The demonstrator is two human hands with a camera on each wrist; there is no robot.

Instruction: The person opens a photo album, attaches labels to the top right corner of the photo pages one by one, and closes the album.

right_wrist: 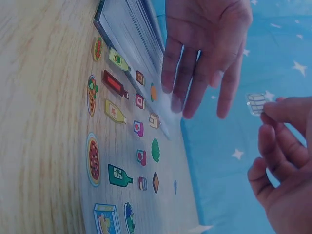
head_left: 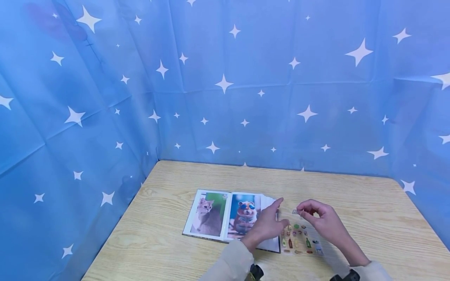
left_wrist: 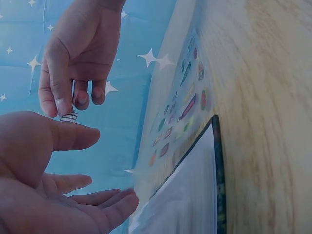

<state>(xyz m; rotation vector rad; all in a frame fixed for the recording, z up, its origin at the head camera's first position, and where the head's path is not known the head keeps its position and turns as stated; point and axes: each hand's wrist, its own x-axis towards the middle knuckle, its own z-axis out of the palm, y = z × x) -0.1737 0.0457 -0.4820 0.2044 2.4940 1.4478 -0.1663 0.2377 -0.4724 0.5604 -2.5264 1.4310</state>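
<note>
My right hand (head_left: 325,220) pinches a small clear sticker (right_wrist: 256,104) with a basket-like grid drawing between thumb and finger, above the table. Facing it, my left hand (head_left: 268,222) is held over the right page of an open photo album (head_left: 226,218), fingers spread and nothing in them. A cat photo (head_left: 209,214) fills the album's left page; a photo of a hamster in sunglasses (head_left: 244,212) is on the right page, partly hidden by the left hand. Beside the album lies a transparent sticker sheet (head_left: 299,244) with food and bottle stickers, under the right hand.
The album and sheet lie on a light wood table (head_left: 154,218). A blue cloth with white stars (head_left: 260,128) hangs behind the table and along its left side. Small on the cat photo's upper right corner sits a pale sticker (head_left: 225,196).
</note>
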